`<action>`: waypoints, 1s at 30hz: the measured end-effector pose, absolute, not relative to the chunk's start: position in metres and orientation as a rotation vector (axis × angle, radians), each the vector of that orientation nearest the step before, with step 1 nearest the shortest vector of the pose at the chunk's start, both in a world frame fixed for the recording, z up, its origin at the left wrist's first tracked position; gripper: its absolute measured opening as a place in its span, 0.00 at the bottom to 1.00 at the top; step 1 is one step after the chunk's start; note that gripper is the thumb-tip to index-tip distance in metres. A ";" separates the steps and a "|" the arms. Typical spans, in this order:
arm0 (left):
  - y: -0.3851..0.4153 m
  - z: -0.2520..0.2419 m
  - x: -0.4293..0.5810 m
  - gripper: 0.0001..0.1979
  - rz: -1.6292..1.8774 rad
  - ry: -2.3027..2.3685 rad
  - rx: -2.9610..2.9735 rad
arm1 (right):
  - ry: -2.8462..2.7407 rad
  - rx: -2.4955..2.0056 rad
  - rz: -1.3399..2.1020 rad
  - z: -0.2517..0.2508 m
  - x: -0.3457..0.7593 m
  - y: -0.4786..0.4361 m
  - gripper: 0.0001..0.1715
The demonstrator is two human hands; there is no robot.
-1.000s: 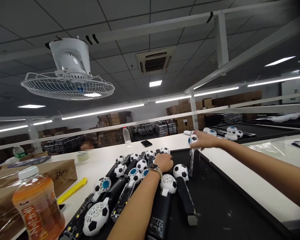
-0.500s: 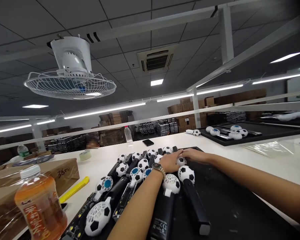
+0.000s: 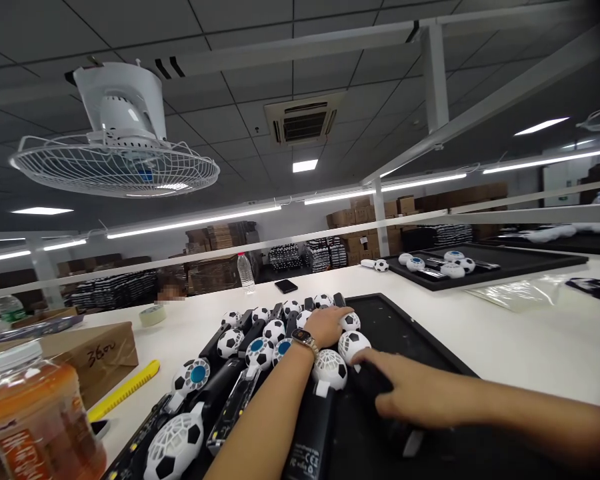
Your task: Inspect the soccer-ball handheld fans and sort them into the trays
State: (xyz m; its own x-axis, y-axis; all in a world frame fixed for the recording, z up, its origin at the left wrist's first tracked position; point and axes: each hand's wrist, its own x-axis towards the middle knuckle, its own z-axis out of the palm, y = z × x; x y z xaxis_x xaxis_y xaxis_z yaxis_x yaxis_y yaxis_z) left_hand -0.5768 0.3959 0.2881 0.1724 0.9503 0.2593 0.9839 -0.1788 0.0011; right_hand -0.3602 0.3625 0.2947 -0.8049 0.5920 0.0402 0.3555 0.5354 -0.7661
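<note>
Handheld fans with black handles and football-patterned heads lie in rows on a black tray [image 3: 385, 313]. My left hand [image 3: 325, 325], wearing a watch [image 3: 305, 339], reaches to the far rows, its fingers closed over a football-headed handheld fan [image 3: 351, 322]; the thumb side is hidden. Nearer me, my right hand [image 3: 410, 387] is closed around the dark handle of another handheld fan [image 3: 354, 345], just below its white-and-black head. That handle is blurred. Left of it sits a fan with a white grille head [image 3: 330, 369]. Some heads show blue centres, like this fan head [image 3: 199, 375].
At left stand an orange drink bottle [image 3: 40, 413], a cardboard box [image 3: 110, 357], a yellow cutter [image 3: 125, 390] and a tape roll [image 3: 152, 315]. A water bottle [image 3: 245, 273] and phone [image 3: 286, 286] lie beyond. A second black tray [image 3: 520, 263] holds fan parts, beside a plastic bag [image 3: 520, 293].
My right hand has come back from beside my left hand towards me and taken hold of the nearer fan's handle. My left hand stays at the far fan. The view has shifted slightly right.
</note>
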 end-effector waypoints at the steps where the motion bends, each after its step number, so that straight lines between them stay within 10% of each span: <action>1: 0.396 0.288 -0.577 0.20 -0.305 -1.899 -2.273 | -2.395 -0.839 1.302 0.298 -0.358 0.372 0.34; 5: 0.394 0.290 -0.575 0.21 -0.303 -1.921 -2.282 | -2.015 -0.917 1.612 0.318 -0.350 0.411 0.34; 11: 0.389 0.295 -0.571 0.23 -0.316 -1.950 -2.293 | -2.122 -1.025 0.837 0.322 -0.374 0.482 0.39; 20: 0.390 0.293 -0.572 0.18 -0.405 -1.950 -2.244 | -2.534 -0.746 0.721 0.272 -0.425 0.499 0.41; 30: 0.395 0.285 -0.558 0.38 -0.324 -1.788 -2.491 | -2.737 -0.676 0.542 0.290 -0.391 0.422 0.37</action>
State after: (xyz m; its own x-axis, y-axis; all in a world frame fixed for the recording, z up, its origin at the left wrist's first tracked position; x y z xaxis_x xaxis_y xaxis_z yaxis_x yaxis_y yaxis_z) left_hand -0.5582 0.3947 0.2848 0.3059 0.9301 0.2031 0.9423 -0.3263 0.0751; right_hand -0.3908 0.4219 0.2901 -0.8545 0.4916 0.1677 0.3906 0.8210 -0.4164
